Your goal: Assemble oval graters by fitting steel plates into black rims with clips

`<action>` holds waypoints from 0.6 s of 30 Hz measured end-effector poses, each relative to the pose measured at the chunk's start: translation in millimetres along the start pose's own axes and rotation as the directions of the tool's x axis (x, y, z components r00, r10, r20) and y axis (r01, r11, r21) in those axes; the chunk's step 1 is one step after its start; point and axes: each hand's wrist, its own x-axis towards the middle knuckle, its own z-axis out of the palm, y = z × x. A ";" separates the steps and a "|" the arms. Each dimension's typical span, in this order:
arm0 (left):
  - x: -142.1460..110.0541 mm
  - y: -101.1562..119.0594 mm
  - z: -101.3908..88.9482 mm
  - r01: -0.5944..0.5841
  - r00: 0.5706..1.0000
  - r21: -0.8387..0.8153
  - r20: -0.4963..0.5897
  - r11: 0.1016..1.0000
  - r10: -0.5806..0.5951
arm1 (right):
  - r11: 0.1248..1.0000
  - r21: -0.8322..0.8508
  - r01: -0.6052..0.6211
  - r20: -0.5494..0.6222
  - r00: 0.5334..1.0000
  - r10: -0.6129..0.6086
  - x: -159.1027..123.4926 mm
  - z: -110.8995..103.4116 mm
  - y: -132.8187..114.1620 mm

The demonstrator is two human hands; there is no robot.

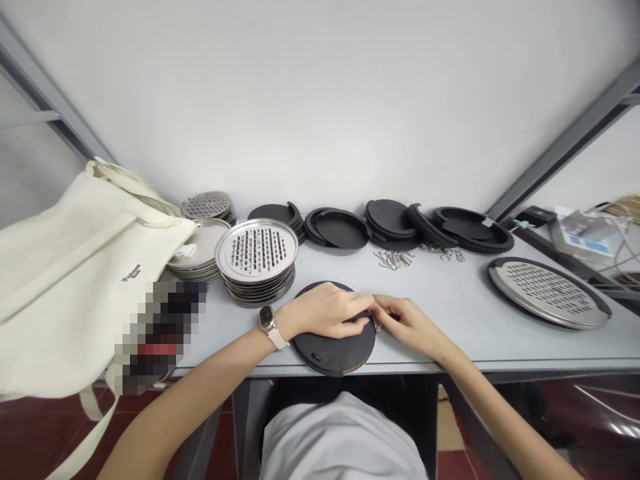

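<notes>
A black round plate (pixel 333 350) lies flat at the table's front edge, a second dark rim showing behind my wrist. Across its top reaches my left hand (pixel 333 310), with a watch on the wrist, its fingers closed at the plate's right edge. My right hand (pixel 403 321) meets it there, thumb and fingers pinched together. A bit of small silver metal hook (pixel 379 327) shows under the right fingertips; most of it is hidden. Behind the hands, a loose pile of similar metal hooks (pixel 393 259) lies on the table.
At left stand a stack of metal grater discs (pixel 257 250), more stacked discs (pixel 200 243) and a cream cloth bag (pixel 75 267). Black round holders (pixel 343 230) line the wall. A grater disc in a black holder (pixel 553 293) lies at right, near a metal frame post (pixel 565 137).
</notes>
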 end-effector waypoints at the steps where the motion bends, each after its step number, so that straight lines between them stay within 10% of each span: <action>1: -0.1 -0.2 0.1 0.000 1.000 -0.001 -0.002 1.000 0.000 | 1.000 -0.007 -0.001 0.001 1.000 0.001 0.0 -0.1 -0.6; 18: 0.1 2.4 -7.5 0.101 0.995 -0.003 0.020 0.995 -0.101 | 0.992 -0.128 0.018 -0.010 1.000 -0.020 -1.6 2.7 -2.4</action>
